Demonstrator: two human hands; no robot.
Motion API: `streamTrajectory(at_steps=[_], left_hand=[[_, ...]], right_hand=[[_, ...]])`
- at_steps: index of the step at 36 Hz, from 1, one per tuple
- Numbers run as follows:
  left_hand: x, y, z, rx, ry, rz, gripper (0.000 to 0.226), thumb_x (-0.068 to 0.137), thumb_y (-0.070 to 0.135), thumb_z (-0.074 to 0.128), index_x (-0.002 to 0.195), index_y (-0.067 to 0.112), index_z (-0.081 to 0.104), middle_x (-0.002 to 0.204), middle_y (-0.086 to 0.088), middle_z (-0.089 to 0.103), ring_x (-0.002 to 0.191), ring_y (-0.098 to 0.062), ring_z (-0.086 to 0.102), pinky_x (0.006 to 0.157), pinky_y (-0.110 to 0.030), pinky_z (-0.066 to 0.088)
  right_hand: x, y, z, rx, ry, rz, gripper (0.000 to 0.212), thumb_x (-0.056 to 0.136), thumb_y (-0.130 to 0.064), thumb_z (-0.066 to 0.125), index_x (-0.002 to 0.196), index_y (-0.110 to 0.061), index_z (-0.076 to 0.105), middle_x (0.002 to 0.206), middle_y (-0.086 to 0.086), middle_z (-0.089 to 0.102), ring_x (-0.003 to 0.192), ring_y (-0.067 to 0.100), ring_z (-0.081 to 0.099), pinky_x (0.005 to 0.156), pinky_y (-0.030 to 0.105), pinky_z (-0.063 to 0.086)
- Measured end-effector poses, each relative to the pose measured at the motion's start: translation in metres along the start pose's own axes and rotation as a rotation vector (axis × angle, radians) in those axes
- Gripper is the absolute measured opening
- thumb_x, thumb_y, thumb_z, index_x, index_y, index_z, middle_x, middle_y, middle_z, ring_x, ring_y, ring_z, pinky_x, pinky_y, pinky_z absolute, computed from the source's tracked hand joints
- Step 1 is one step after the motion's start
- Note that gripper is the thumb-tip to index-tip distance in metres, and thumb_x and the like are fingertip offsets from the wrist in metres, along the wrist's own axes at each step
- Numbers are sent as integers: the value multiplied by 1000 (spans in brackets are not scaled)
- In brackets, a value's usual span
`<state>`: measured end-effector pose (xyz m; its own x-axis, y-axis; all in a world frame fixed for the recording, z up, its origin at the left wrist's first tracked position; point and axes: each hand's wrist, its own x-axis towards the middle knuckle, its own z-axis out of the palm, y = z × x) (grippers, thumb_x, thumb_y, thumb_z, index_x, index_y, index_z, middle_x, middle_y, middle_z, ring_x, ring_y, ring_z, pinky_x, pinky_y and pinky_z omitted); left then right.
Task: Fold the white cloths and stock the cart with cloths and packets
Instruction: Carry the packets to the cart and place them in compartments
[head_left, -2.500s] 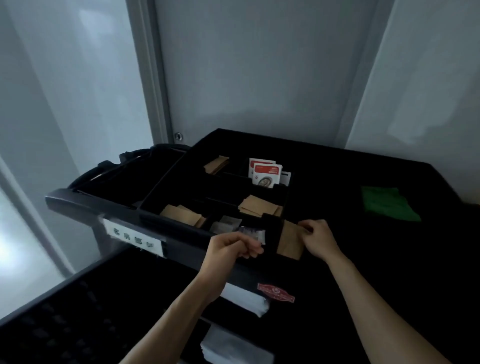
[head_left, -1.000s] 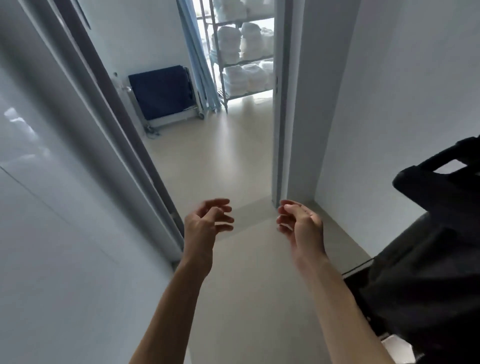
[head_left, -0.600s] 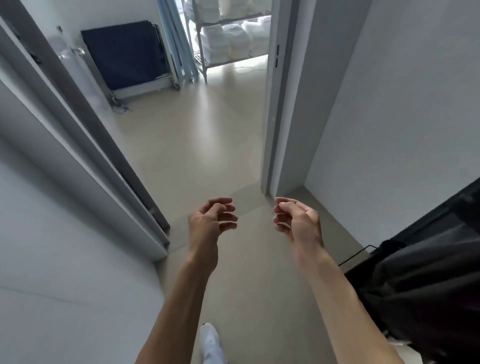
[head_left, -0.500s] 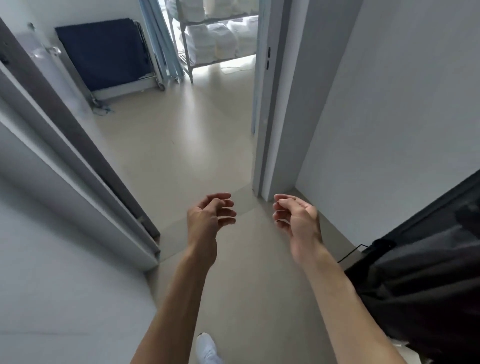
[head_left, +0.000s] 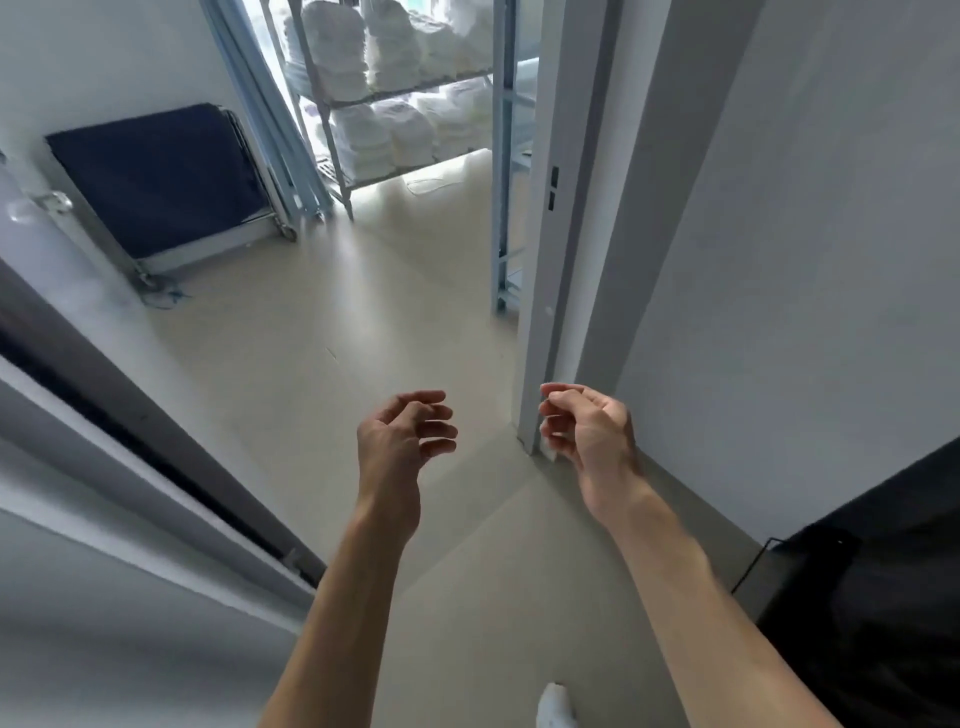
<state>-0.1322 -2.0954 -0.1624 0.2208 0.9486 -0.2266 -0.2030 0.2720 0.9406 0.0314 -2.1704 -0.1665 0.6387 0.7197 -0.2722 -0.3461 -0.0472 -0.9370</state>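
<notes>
Both my hands hang in front of me above the pale floor, empty, with loosely curled fingers: my left hand (head_left: 402, 434) at centre, my right hand (head_left: 589, 428) just beside it. The black cart (head_left: 878, 597) shows only as a dark edge at the lower right, behind my right arm. Stacks of folded white cloths (head_left: 384, 88) fill a metal shelf rack (head_left: 332, 150) in the room beyond the doorway, far ahead. No packets are in view.
A door frame (head_left: 558, 223) stands ahead on the right, a sliding door edge (head_left: 130, 431) on the left. A dark blue folded cart (head_left: 156, 182) leans on the far wall. A white shoe tip (head_left: 555, 709) shows at the bottom.
I have turned away from the cart's packet tray and moved toward the doorway. Both hands let go of the packets and now hang empty. The shelf rack has come closer.
</notes>
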Motion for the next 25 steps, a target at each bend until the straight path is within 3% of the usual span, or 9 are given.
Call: streamTrajectory(at_steps=[25], left_hand=[[410, 118, -18, -21, 272, 135, 25, 94, -4, 46, 90, 3, 70, 72, -7, 67, 61, -18, 62, 60, -29, 52]], right_hand=[[392, -66, 279, -115, -316, -96, 18, 94, -7, 54, 89, -9, 71, 68, -1, 66, 58, 12, 58, 55, 26, 46]])
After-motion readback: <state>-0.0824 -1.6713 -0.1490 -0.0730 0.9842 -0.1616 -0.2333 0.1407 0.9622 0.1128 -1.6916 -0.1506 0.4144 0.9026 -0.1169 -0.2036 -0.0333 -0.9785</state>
